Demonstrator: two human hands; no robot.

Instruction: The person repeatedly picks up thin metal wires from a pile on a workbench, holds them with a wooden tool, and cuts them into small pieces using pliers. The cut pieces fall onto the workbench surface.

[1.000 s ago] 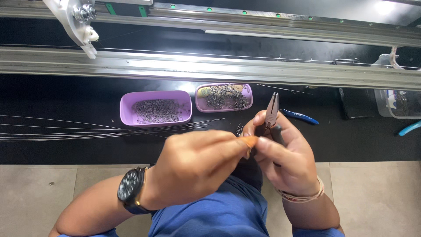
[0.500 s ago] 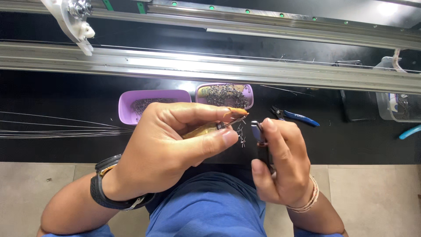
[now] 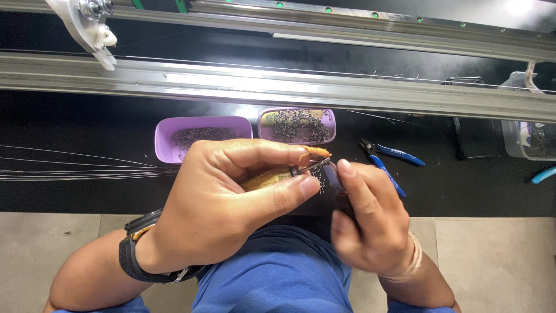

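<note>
1. I'm seeing the left hand (image 3: 231, 203) pinching a small yellowish piece (image 3: 267, 177), fingers clamped on it, just in front of the purple trays (image 3: 202, 139).
2. The right hand (image 3: 368, 223) is gripping a dark tool (image 3: 339, 188), fingers closed around it, its tip touching a thin wire bit (image 3: 310, 168).
3. I'm judging the wire light, springy and easily bent; gripping close to the joint looks best.
4. Blue pliers (image 3: 391, 159) are lying on the black surface (image 3: 87, 124), right of the trays.

Small assembly workshop, black workbench (image 3: 87, 127), aluminium rail (image 3: 231, 84), purple parts trays (image 3: 168, 130), blue-handled cutters (image 3: 388, 156), loose wires (image 3: 69, 165)
</note>
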